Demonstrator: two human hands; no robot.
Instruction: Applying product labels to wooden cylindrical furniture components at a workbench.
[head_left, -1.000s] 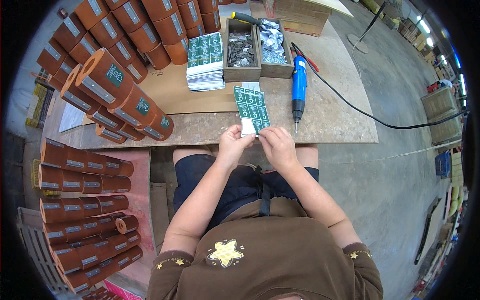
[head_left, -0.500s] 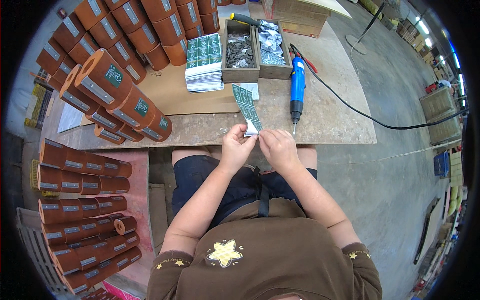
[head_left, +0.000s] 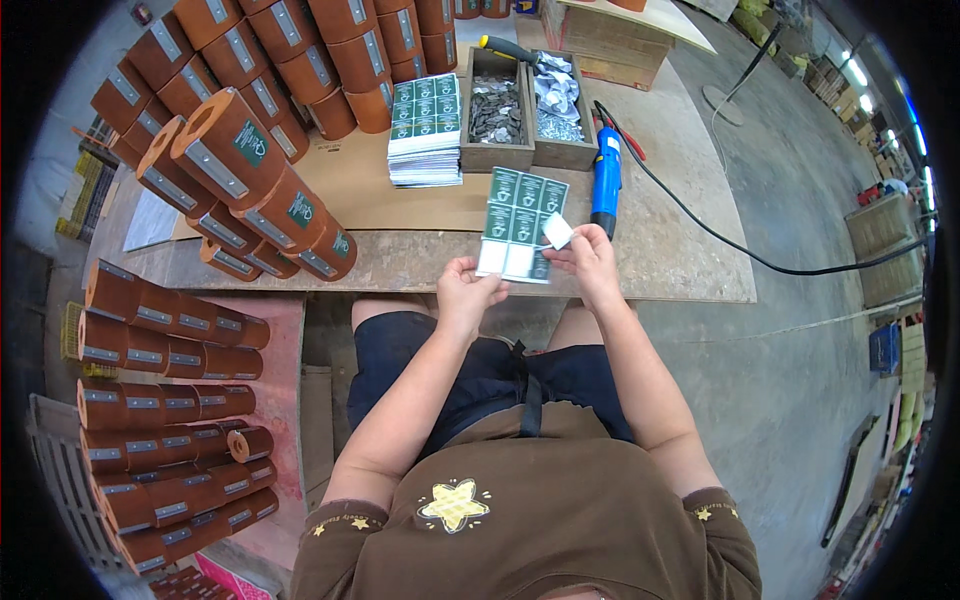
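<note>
Pinched at its lower left corner, a sheet of green square stickers (head_left: 515,215) is in my left hand (head_left: 470,298), above the table's front edge. The bottom row of the sheet shows bare white backing. Between the thumb and fingers of my right hand (head_left: 588,262) is a single sticker (head_left: 557,231), its white side showing, close to the sheet's right edge. A stack of sticker sheets (head_left: 425,130) lies farther back. To the left, brown cylinders (head_left: 232,147) with metal strips lean together, several bearing the same green sticker.
Two wooden boxes (head_left: 497,155) hold small metal pieces; a yellow-and-black-handled tool (head_left: 507,47) rests across them. A blue electric screwdriver (head_left: 607,180) with a black cable lies right of my hands. More brown cylinders (head_left: 170,353) lie in rows on a low pink surface (head_left: 285,400) at left.
The sheet has turned from edge-on to flat facing up. My right hand has moved right and up, away from the left, with a sticker now peeled off. The view has shifted slightly.
</note>
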